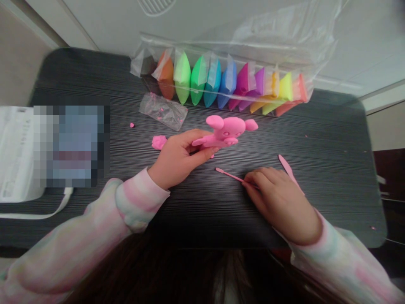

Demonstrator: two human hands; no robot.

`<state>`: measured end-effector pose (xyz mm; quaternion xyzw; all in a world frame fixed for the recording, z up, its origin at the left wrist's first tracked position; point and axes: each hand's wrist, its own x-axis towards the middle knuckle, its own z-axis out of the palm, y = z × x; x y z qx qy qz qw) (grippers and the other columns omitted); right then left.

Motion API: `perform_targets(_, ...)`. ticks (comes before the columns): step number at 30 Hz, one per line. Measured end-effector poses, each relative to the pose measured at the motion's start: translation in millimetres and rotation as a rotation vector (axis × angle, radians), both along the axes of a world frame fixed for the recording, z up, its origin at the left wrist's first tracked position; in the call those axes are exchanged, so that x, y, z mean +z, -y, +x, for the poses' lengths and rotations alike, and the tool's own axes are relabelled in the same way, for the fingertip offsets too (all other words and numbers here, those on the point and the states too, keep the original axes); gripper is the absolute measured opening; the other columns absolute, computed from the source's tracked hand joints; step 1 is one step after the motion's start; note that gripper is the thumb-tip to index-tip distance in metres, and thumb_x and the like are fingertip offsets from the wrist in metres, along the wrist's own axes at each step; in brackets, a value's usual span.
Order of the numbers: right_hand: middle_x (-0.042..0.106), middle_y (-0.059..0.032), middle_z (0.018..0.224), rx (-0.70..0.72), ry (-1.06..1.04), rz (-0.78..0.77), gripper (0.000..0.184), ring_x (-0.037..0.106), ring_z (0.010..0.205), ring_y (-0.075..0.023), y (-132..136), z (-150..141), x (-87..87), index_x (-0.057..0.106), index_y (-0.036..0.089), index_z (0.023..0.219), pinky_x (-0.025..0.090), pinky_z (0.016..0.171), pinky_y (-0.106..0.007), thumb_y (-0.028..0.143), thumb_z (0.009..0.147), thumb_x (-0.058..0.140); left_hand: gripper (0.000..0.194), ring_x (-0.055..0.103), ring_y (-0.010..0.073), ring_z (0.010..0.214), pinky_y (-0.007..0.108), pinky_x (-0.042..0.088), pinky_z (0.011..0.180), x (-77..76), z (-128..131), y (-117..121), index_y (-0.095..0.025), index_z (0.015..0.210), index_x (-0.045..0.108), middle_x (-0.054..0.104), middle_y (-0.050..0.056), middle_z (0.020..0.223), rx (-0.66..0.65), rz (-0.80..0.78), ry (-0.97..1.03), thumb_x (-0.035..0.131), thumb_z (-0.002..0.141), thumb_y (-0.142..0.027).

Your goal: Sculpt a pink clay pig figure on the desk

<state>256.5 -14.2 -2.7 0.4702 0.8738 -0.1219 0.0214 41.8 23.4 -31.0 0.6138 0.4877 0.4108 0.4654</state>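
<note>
A pink clay pig (228,130) with two ears and a snout is held up just above the dark table (329,160). My left hand (177,158) is closed around its lower body. My right hand (278,198) rests on the table to the right, its fingers pinched on a thin pink modelling tool (228,174) that lies flat and points left. A second pink tool (287,168) lies beside that hand, partly hidden by it. A lump of pink clay (158,142) sits on the table left of my left hand.
A row of clay packets in many colours (228,84) lies in a clear plastic bag at the table's back. An empty small clear packet (163,110) is in front of it. A tiny pink crumb (132,125) lies nearby. A white device (15,156) stands at the left edge.
</note>
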Motion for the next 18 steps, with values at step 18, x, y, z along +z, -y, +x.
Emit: perform_targets(18, 0.059, -0.0047, 0.079, 0.068, -0.398, -0.014, 0.013, 0.056, 0.074, -0.0151, -45.6, -1.3, -13.5, 0.054, 0.018, 0.088, 0.044, 0.066, -0.028, 0.017, 0.086, 0.042, 0.016, 0.063, 0.0155, 0.078, 0.027, 0.050, 0.070, 0.9, 0.3, 0.3, -0.015, 0.088, 0.065, 0.068, 0.003, 0.089, -0.002, -0.005, 0.030, 0.059, 0.075, -0.023)
